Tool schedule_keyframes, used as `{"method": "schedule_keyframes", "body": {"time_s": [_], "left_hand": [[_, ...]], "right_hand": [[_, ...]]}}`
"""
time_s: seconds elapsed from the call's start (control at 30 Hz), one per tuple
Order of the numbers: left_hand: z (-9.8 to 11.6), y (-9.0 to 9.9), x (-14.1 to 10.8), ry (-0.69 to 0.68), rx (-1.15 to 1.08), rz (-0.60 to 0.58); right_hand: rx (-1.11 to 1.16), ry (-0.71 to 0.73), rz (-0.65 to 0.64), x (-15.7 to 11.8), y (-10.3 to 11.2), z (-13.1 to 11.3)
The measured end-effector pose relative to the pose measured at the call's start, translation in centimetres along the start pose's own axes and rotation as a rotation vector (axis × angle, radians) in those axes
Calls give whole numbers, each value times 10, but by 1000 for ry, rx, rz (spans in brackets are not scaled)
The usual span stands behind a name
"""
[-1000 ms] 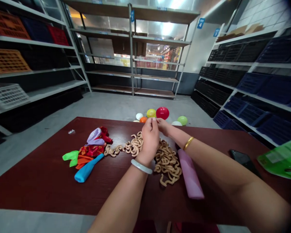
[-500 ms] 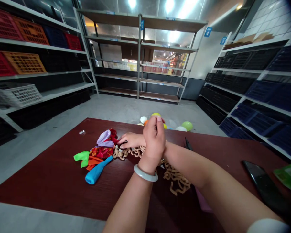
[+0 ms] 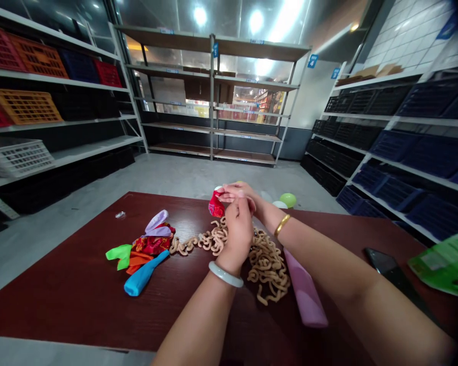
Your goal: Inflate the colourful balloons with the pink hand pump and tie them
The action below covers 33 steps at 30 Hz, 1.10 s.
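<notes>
My right hand (image 3: 239, 192) pinches a small red patterned cloth piece (image 3: 216, 204) above the table. Close against it, my left hand (image 3: 240, 218) is closed, with its fingertips turned away, so what it holds is hidden. Under and beside my hands lies a pile of tan curled pieces (image 3: 267, 264). Left of that pile, a red patterned cloth (image 3: 154, 244), a lilac piece (image 3: 157, 223), a green piece (image 3: 120, 254), an orange piece (image 3: 138, 262) and a blue piece (image 3: 145, 274) lie together.
On the dark red table (image 3: 80, 284) are a pink object (image 3: 305, 295), a black phone-like object (image 3: 383, 262) and a green packet (image 3: 445, 264). Balloons (image 3: 288, 200) lie beyond the far edge. Shelves with crates (image 3: 26, 107) stand around.
My right hand has come back from the cloth heap on the left, now with a red piece, and meets my left hand. The view has shifted slightly.
</notes>
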<state>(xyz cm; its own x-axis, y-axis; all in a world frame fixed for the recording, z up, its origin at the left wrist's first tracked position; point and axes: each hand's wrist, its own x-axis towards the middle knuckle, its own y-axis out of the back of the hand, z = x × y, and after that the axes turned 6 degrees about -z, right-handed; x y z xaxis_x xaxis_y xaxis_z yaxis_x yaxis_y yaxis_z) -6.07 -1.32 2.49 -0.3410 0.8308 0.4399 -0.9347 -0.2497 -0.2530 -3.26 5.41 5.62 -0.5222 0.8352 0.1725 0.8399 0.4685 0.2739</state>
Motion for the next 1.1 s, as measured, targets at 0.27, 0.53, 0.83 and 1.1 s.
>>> {"method": "schedule_keyframes", "body": {"time_s": [0.27,0.53,0.83,1.1], "left_hand": [[-15,-17,1,637,-468,-56],[-16,-28,-7,642,-691,-140],[-17,-19,0,563,-538,-62],[-16,-16,4,529,-570,-75]], "right_hand": [[-898,384,18,-50,83,8],[-1145,511,-12,-126,82,18],[-1077,-482,166,-196,95,33],[-873,-547,-23,-198,107,55]]}}
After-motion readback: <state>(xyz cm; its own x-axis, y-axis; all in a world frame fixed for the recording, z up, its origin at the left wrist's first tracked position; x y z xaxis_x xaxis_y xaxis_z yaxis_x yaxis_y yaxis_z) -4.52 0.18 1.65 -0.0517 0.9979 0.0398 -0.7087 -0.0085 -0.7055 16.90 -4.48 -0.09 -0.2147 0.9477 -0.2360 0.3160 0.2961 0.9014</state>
